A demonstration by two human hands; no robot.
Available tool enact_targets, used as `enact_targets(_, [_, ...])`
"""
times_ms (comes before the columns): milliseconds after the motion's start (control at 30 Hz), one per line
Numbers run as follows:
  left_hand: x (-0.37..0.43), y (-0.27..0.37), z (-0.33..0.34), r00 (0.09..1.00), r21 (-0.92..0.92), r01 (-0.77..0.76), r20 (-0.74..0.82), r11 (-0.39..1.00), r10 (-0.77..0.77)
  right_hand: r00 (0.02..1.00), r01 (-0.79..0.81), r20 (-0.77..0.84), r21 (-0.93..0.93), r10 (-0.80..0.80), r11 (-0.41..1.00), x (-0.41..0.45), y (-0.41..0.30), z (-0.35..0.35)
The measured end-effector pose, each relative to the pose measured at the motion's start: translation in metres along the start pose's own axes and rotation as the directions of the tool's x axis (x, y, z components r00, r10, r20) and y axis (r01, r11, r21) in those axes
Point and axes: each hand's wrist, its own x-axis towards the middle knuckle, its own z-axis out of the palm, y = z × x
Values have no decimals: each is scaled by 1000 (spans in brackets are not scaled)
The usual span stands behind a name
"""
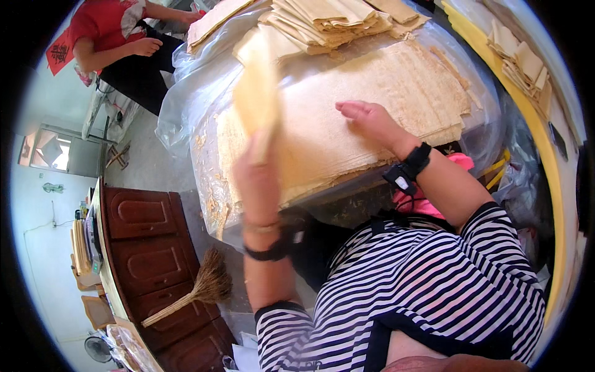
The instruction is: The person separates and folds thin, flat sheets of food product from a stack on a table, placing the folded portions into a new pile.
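My left hand [258, 179] is blurred and grips the lower end of a folded, thin crepe-like sheet [257, 100]. That sheet stands up above the left part of a broad stack of flat tan crepes [316, 125], whose edges are ragged and flaky. Over the middle of the same stack is my right hand [372, 123], fingers extended and nothing in it; whether it touches the top crepe I cannot tell. Beyond the stack lies a pile of folded crepes [325, 23].
Clear plastic sheeting [186, 111] covers the table around the stack, with crumbs at its left. Another person [111, 42] in a red top stands at the far left. A straw broom [209, 279] leans by a brown wooden cabinet [144, 242]. More folded crepes [520, 60] lie at right.
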Motion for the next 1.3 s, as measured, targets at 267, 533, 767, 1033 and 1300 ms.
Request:
enact_targets(267, [-35, 42, 103, 948, 139, -211, 269, 968, 168, 821, -565, 301, 307, 485, 766, -15, -40, -18])
enact_targets(533, [-66, 64, 52, 889, 34, -421, 212, 906, 405, 973, -218, 118, 190, 198, 957, 7, 1, -53])
enact_targets(767, [-76, -6, 39, 981, 425, -187, 133, 886, 144, 959, -272, -4, -309, 284, 911, 12, -16, -143])
enact_targets(1033, [-69, -22, 42, 986, 424, 165, -56, 890, -156, 939, -279, 18, -547, 344, 789, 4, -31, -182])
enact_targets(1300, [-71, -35, 51, 804, 17, 564, 217, 826, -553, 998, -4, -34, -849, -47, 528, 24, -47, -136])
